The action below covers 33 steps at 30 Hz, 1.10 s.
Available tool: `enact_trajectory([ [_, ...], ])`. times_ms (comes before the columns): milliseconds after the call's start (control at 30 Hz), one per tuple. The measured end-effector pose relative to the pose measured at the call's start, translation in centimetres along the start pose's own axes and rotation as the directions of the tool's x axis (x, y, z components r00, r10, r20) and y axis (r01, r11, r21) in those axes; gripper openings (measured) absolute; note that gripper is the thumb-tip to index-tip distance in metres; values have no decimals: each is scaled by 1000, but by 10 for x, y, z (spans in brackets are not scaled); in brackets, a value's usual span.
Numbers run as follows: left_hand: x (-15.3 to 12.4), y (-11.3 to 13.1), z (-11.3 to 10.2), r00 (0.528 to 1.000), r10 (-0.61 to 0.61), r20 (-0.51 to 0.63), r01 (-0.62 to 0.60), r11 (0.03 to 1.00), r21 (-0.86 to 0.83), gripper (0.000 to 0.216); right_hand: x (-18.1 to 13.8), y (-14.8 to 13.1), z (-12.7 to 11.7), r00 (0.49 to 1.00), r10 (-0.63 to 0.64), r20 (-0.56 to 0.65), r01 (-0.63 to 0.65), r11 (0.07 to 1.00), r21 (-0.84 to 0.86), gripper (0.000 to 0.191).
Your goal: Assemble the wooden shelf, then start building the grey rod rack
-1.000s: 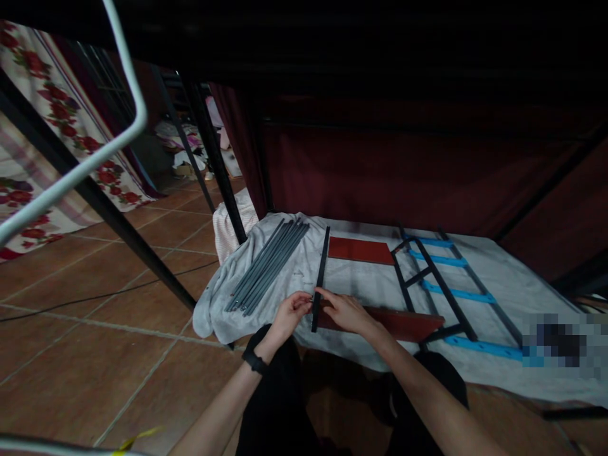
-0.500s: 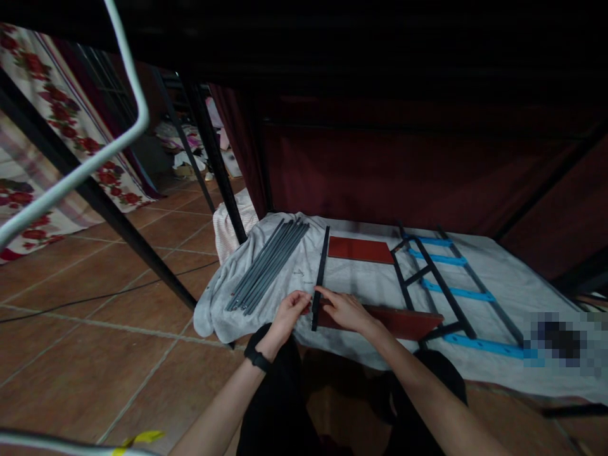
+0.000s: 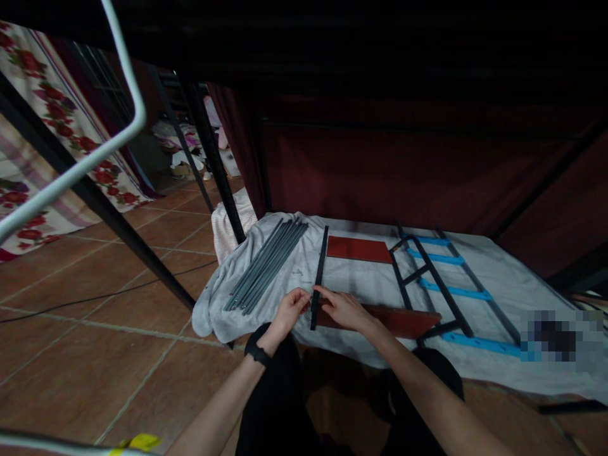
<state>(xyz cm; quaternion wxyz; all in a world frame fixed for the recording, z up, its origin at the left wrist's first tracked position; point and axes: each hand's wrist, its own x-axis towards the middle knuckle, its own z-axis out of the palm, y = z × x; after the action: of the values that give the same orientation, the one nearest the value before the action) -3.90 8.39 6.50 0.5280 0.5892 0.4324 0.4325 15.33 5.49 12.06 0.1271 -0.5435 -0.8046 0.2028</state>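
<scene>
A black metal bar (image 3: 322, 259) lies across the end of two reddish-brown boards: a far board (image 3: 360, 249) and a near board (image 3: 396, 321). My left hand (image 3: 291, 311), with a black band on its wrist, is just left of the bar's near part. Its fingers are closed in a pinch; whatever is between them is too small to make out. On the other side, my right hand (image 3: 346, 308) grips the bar near the near board's corner, index finger reaching over it. A black tubular frame (image 3: 434, 285) adjoins the boards' right ends.
Several grey rods (image 3: 268, 266) lie at the left of the grey blanket (image 3: 297, 269). To the right is a ladder-like piece with blue rungs (image 3: 456, 292). A pale bent tube (image 3: 109, 149) and black posts (image 3: 142, 256) stand at the left. Dark red curtain (image 3: 403, 177) hangs behind.
The view has shifted very slightly. Both hands stay at the bar in almost the same pose, and the parts on the blanket have not moved.
</scene>
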Motion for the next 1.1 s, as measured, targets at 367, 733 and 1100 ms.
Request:
enact_trajectory([
  [367,2,-2,0,999,31,22,-30,998,-58,32,1,2,1,1000,-4,6,4,1000,-11,61],
  [733,-3,-5,-1,987,155,39,-157,985,66,28,1,1,0,1000,-10,0,10,1000,22,61],
  [1100,-2,-7,-1,970,232,65,-241,947,212,22,0,1,0,1000,-6,-3,6,1000,14,62],
])
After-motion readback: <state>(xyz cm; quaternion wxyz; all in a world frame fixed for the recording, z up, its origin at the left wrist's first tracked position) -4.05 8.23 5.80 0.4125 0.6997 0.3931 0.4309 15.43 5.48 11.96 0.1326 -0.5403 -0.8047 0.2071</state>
